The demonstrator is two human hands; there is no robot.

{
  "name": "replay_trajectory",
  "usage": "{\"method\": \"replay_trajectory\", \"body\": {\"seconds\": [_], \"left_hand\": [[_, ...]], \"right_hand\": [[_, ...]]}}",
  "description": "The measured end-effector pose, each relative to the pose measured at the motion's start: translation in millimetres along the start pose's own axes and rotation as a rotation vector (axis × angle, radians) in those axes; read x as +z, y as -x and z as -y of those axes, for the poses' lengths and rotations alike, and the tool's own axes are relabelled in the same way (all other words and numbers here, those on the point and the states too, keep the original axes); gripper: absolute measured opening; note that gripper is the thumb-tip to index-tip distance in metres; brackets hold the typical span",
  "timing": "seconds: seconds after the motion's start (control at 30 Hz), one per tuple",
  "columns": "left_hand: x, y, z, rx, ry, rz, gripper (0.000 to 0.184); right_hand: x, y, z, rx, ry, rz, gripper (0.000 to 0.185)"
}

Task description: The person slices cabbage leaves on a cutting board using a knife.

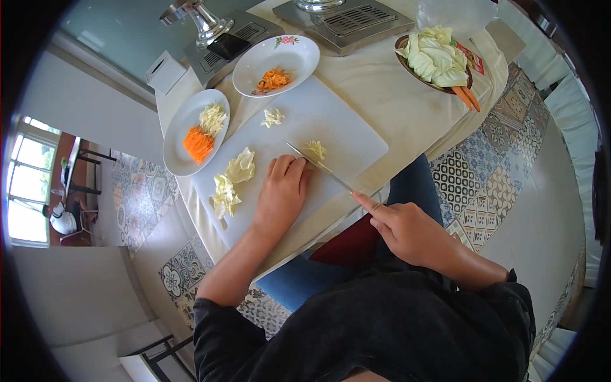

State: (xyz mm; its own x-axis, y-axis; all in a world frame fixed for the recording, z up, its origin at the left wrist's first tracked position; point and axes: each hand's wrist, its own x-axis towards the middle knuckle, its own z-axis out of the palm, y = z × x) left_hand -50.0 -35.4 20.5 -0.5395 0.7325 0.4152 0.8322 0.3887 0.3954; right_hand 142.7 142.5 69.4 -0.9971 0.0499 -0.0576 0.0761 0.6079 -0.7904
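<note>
My right hand (414, 232) grips a kitchen knife (328, 170) by its handle, index finger stretched along it. The blade lies across a white cutting board (347, 121). Close beside the blade, my left hand (281, 191) presses on the board with curled fingers; whatever is under them is hidden. Thin pale shreds of cabbage (316, 150) lie on the far side of the blade. Left of my left hand are loose cabbage leaf pieces (226, 195), and a small pile of cut cabbage (272, 117) sits farther up the board.
An oval plate (175, 159) carries shredded carrot (198, 145) and shredded cabbage (212, 118). A flowered bowl (305, 54) holds carrot strips (275, 79). At right, a brown bowl (402, 43) has cabbage leaves (436, 57) and carrots (468, 99). Metal stands (344, 25) line the back. Someone sits far left.
</note>
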Motion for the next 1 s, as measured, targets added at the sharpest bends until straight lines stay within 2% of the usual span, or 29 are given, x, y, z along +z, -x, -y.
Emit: {"method": "replay_trajectory", "body": {"seconds": [0.2, 0.6, 0.8, 0.9, 1.0], "left_hand": [[-0.3, 0.0, 2.9, 0.005, 0.004, 0.002, 0.022], [-0.6, 0.2, 2.4, 0.012, 0.002, 0.008, 0.021], [-0.1, 0.2, 3.4, 0.005, 0.002, 0.014, 0.021], [-0.1, -0.2, 2.8, 0.004, 0.006, 0.012, 0.021], [-1.0, 0.8, 2.4, -0.002, 0.016, 0.016, 0.022]], "right_hand": [[-1.4, 3.8, 6.6, 0.018, 0.085, 0.014, 0.05], [16.6, -22.0, -15.0, -0.076, 0.104, -0.06, 0.052], [7.6, -12.1, -10.9, -0.03, 0.141, -0.044, 0.058], [10.1, -9.5, -19.4, -0.085, 0.181, -0.097, 0.054], [7.8, -7.6, -17.6, -0.063, 0.266, -0.143, 0.037]]}}
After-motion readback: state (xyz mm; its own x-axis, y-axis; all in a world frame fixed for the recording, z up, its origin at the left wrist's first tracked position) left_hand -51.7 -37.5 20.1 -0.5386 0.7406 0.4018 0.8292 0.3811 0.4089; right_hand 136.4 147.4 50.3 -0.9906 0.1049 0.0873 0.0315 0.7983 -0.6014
